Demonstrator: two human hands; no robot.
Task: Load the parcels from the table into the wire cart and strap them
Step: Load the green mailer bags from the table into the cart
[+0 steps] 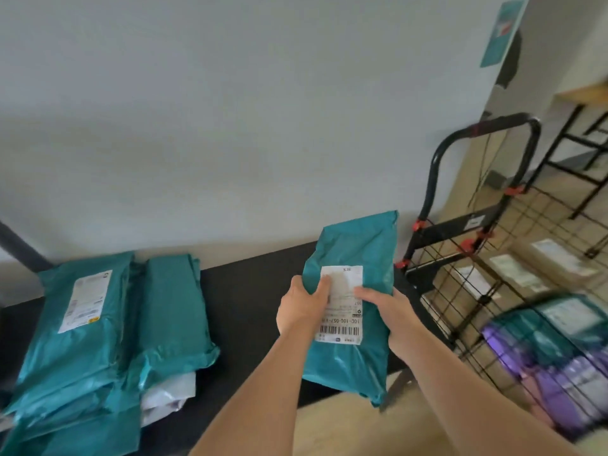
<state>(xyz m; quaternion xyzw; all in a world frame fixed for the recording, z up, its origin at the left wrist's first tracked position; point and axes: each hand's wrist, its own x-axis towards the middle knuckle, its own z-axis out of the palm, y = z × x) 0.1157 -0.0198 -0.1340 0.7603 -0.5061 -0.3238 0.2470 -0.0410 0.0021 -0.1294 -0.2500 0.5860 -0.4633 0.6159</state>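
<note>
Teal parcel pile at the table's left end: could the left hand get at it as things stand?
Likely yes, once freed: the left hand grips the labelled teal parcel with the right hand, but the black table between it and the teal parcel pile shows nothing in the way.

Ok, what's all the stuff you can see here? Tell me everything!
held parcel: one, teal with white label, over the table's right end
table parcels: several, teal, piled at the table's left
white parcel: one, white, under that pile
table: one, black, against the wall
wire cart: one, black with red clips, right of the table
boxes: about three, brown, inside the cart
cart parcels: several, purple and teal, blurred, cart's near end
poster: one, teal, upper right wall
left hand: grips held parcel's left edge
right hand: grips its right edge
</note>
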